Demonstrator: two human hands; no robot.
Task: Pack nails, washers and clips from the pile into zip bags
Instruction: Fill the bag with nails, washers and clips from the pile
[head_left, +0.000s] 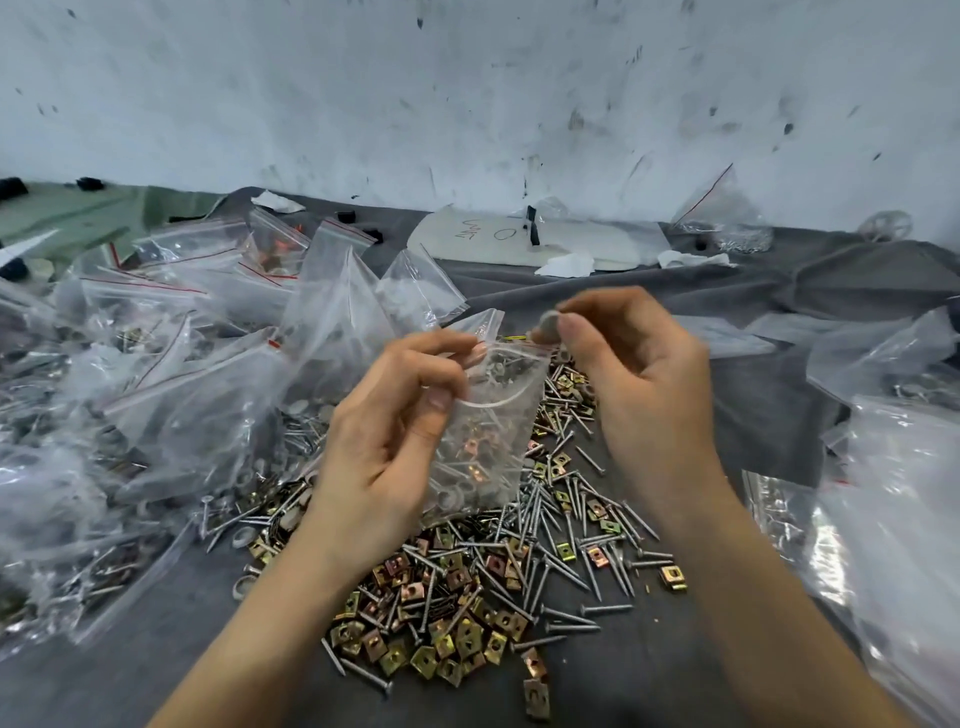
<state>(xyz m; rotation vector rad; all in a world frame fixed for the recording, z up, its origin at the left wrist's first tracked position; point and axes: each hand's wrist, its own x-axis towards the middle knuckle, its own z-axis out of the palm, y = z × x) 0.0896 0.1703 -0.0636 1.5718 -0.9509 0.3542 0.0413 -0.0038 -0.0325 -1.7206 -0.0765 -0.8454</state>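
Note:
A small clear zip bag (488, 441) hangs above the pile, partly filled with nails, washers and clips. My left hand (384, 447) pinches its near top edge and holds the mouth open. My right hand (634, 384) is just right of the bag's mouth, with thumb and fingers pinching a few grey washers (546, 326) above the opening. Below both hands lies the pile (467, 597) of silver nails, brass-coloured square clips and washers on the grey cloth.
Filled zip bags (171, 389) are heaped at the left. Empty clear bags (893, 493) lie at the right. A white sheet (519, 239) with writing and paper scraps lie at the back by the stained wall (467, 104).

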